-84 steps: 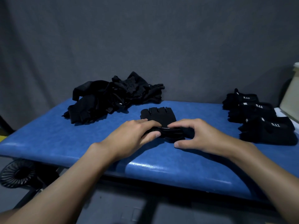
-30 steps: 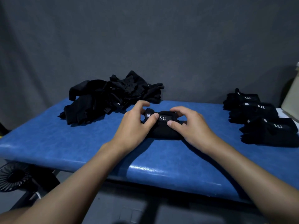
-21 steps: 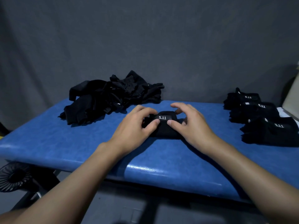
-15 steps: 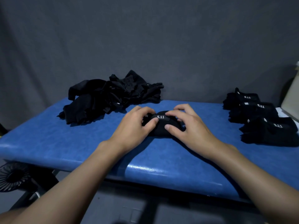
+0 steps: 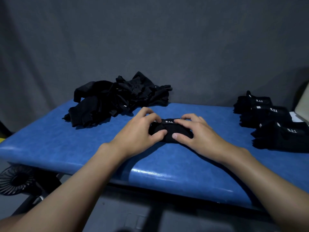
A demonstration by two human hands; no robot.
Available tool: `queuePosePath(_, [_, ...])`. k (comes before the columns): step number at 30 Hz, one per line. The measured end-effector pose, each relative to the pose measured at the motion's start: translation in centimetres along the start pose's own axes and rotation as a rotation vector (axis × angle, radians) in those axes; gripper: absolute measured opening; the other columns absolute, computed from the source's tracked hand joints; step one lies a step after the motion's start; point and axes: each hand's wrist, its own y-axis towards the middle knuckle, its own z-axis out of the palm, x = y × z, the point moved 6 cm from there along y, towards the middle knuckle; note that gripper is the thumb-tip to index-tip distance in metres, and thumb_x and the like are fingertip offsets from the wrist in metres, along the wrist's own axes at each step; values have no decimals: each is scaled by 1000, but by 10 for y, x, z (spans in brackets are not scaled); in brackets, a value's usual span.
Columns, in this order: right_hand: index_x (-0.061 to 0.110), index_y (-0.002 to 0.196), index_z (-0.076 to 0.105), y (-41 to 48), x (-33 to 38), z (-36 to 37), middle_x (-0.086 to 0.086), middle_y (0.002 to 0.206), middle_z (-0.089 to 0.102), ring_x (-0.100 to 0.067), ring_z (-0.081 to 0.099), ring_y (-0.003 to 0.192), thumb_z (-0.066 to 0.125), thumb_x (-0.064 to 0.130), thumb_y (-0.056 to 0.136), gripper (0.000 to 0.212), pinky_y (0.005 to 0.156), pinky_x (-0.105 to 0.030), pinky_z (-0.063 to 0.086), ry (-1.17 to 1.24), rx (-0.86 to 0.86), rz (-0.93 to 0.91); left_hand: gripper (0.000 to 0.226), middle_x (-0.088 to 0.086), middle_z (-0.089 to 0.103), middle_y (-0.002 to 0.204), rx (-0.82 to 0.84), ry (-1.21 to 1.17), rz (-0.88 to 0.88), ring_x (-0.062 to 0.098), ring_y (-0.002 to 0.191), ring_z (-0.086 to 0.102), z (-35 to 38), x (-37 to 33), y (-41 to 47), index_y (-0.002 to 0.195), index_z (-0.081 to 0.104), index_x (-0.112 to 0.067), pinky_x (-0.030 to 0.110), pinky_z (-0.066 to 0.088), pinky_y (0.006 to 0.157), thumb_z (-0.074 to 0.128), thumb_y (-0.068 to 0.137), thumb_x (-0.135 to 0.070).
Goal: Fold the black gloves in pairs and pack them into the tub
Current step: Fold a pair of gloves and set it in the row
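A folded pair of black gloves (image 5: 169, 128) with a white "5.11" label lies on the blue padded bench (image 5: 83, 144) in the middle. My left hand (image 5: 138, 133) grips its left end, thumb in front and fingers curled over the top. My right hand (image 5: 197, 134) grips the right end the same way. A loose heap of unfolded black gloves (image 5: 117, 99) sits at the back left. Three folded pairs (image 5: 274, 119) lie in a row at the right. A pale tub edge (image 5: 303, 104) shows at the far right border.
A grey cloth backdrop hangs behind the bench. A black fan (image 5: 16, 180) stands on the floor under the bench's left end. Bare blue padding stretches along the bench's front edge.
Both hands rolled the glove pair over from flat into a compact bundle with the label up, then slid down and closed round its two ends.
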Motion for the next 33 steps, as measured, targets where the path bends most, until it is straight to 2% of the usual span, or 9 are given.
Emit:
queuePosePath(5, [44,142,42,-7,8,-5,12,144,30,-12,35,128,58,49,91,54,106,-42,38,-26,-20,-64,35,-7,45,125,26,47,6,15,103,57,2,0,1,111,63,-19,36,47,94,69,87,-43])
queuePosePath(8, [46,138,47,-9,10,-6,12,147,28,-13,35,128,59,46,92,47,107,-42,37,-20,-17,-74,36,-7,46,125,39,59,3,14,104,57,2,2,1,112,64,-20,35,47,95,68,87,-45])
queuePosePath(10, [47,139,44,-8,7,-5,11,147,31,-14,35,130,56,49,92,48,109,-41,34,-62,3,-50,38,-8,49,122,54,56,1,13,104,57,3,3,2,114,64,-22,33,47,95,66,87,-49])
queuePosePath(13, [51,141,39,-5,4,-2,12,139,44,-12,36,126,51,55,92,51,107,-36,28,-114,40,-15,40,-8,60,108,67,69,-6,13,99,58,3,4,1,115,63,-28,30,48,89,63,85,-55])
queuePosePath(16, [52,143,36,-5,3,-1,15,136,48,-11,34,124,50,57,92,53,104,-34,26,-121,58,-13,42,-8,65,100,70,77,-7,13,95,58,3,5,-1,114,62,-29,32,48,86,61,83,-58])
queuePosePath(20, [52,142,37,-8,4,-3,15,131,50,-9,36,121,54,57,90,55,102,-31,25,-101,43,-17,53,-10,66,103,75,43,-22,12,98,59,3,6,-3,115,62,-32,36,49,89,52,76,-67])
queuePosePath(24, [51,140,38,-19,6,-9,15,123,51,-8,38,115,55,58,88,55,102,-33,26,-95,36,-4,51,-15,66,103,81,79,-22,10,99,58,2,-1,-6,112,61,-37,43,44,95,49,75,-70])
queuePosePath(28, [51,139,37,-38,4,-19,17,119,50,-7,37,116,54,60,88,55,99,-33,24,-131,40,8,54,-17,64,96,116,110,9,8,96,55,5,-18,-6,108,59,-40,42,39,95,41,72,-76])
queuePosePath(33, [52,140,32,-76,-7,-35,21,119,47,-5,35,116,49,65,86,58,99,-32,26,-189,42,31,54,-17,64,98,186,81,86,6,97,55,19,-47,-8,106,58,-39,42,39,96,41,71,-77])
